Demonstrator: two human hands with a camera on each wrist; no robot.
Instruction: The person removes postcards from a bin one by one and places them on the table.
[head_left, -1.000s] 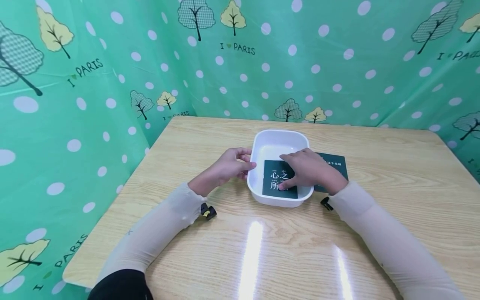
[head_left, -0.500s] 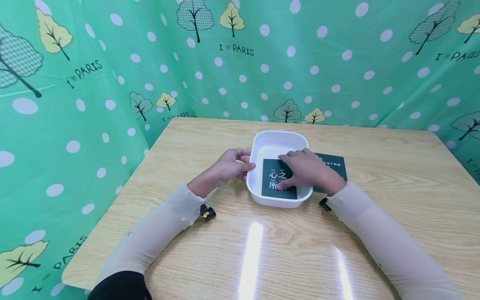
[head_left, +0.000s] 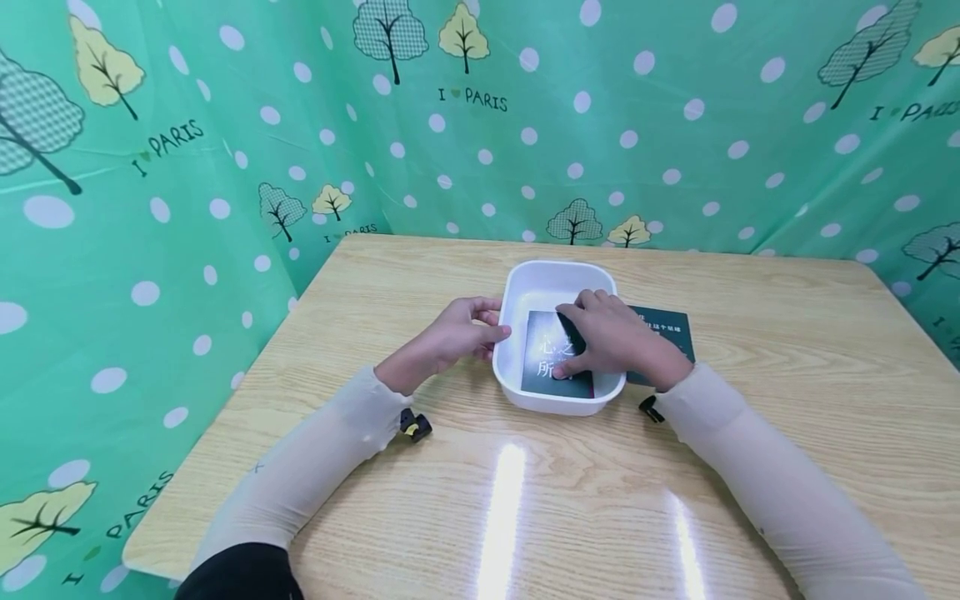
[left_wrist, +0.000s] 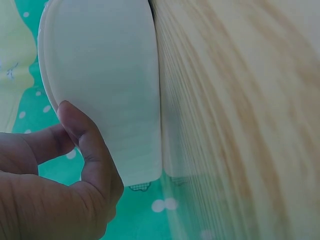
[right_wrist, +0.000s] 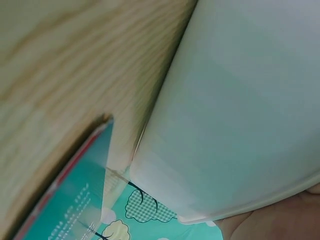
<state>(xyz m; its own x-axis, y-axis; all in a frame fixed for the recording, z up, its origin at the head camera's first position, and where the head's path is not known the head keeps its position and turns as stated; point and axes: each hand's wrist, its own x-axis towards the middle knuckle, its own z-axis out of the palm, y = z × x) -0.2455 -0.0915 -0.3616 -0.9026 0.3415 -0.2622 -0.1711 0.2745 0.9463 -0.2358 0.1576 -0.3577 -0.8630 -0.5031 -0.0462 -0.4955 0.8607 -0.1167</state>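
A white rectangular plastic tub (head_left: pixel 558 287) stands on the table. My left hand (head_left: pixel 463 335) pinches its left rim; in the left wrist view the thumb and a finger (left_wrist: pixel 75 122) meet at the tub's edge. Inside the near half of the tub is a dark green booklet (head_left: pixel 542 383) with white Chinese characters, tilted and catching glare. My right hand (head_left: pixel 611 333) reaches over the right rim and grips the booklet, its thumb on the cover and its fingers at the far edge. The hand covers the booklet's right side.
A second dark green booklet (head_left: pixel 667 323) lies on the wooden table (head_left: pixel 787 375) against the tub's right side, partly under the right forearm. Small black objects (head_left: pixel 416 425) are beside the left sleeve, and another black piece (head_left: pixel 651 408) by the right. A green patterned curtain (head_left: pixel 480 167) hangs behind.
The booklet in the tub has tilted, its far edge shifting slightly away from me, and glare now shows on the cover. My right fingers have moved up a little. The left hand is unchanged.
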